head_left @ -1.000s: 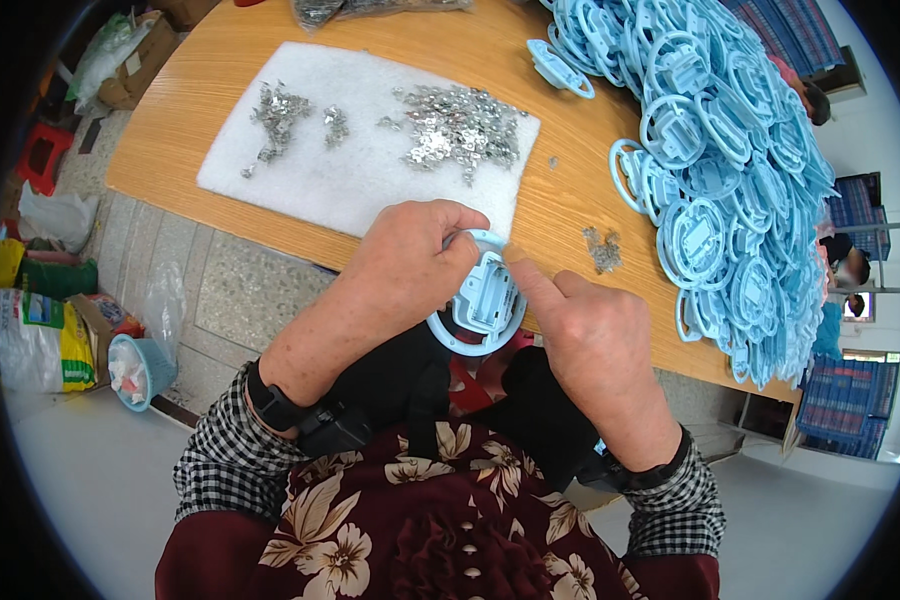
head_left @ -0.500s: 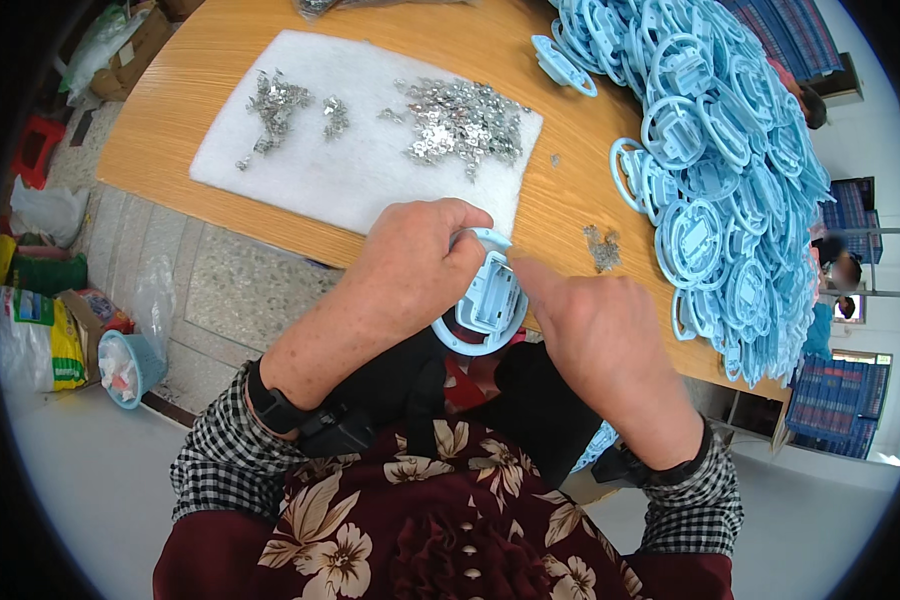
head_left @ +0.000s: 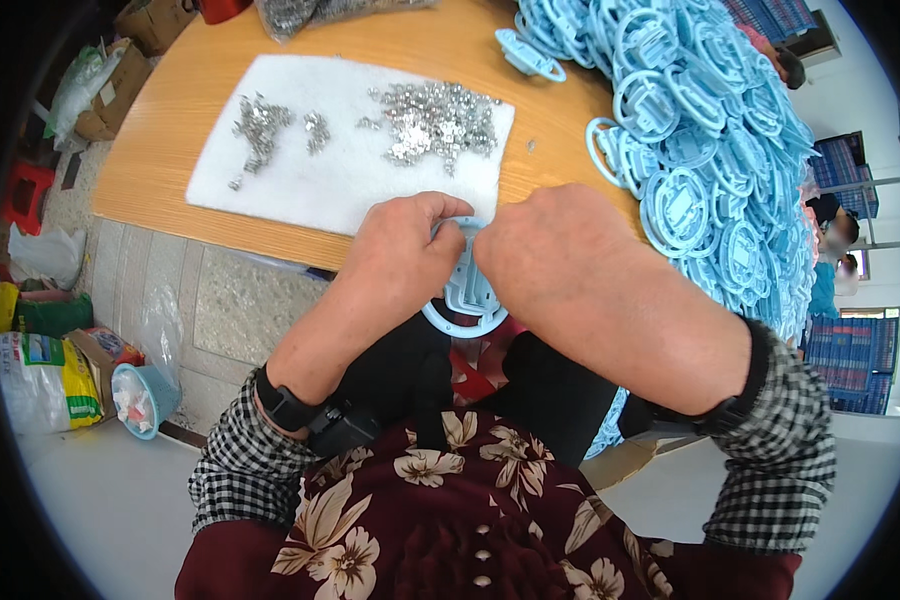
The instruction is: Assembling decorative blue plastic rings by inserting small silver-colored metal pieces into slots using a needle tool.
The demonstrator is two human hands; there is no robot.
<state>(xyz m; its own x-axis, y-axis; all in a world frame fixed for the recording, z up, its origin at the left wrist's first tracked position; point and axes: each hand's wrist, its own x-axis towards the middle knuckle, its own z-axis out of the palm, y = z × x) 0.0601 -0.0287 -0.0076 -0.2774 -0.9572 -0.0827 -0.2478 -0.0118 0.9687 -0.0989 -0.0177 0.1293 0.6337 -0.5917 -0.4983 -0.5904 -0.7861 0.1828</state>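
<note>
A light blue plastic ring-shaped part [head_left: 473, 292] with a raised block inside hangs over my lap at the table's edge. My left hand [head_left: 407, 245] grips its upper left rim between thumb and fingers. Pressed against its upper right side is my right hand [head_left: 550, 250], with its fingers curled in. Whatever the right fingertips pinch is hidden behind the knuckles. Beyond my hands lies a white felt pad [head_left: 310, 205], with small shiny metal pieces [head_left: 435, 125] heaped on it.
A large heap of similar light blue parts [head_left: 675, 205] covers the table's right side. Plastic bags of small metal pieces [head_left: 340, 10] sit at the far edge. On the floor at left are a small blue bin [head_left: 140, 400] and a red stool [head_left: 25, 192].
My right hand has swung up and over the part's upper right rim, its forearm now lying more across. My left hand still holds the part. The whole view has shifted slightly.
</note>
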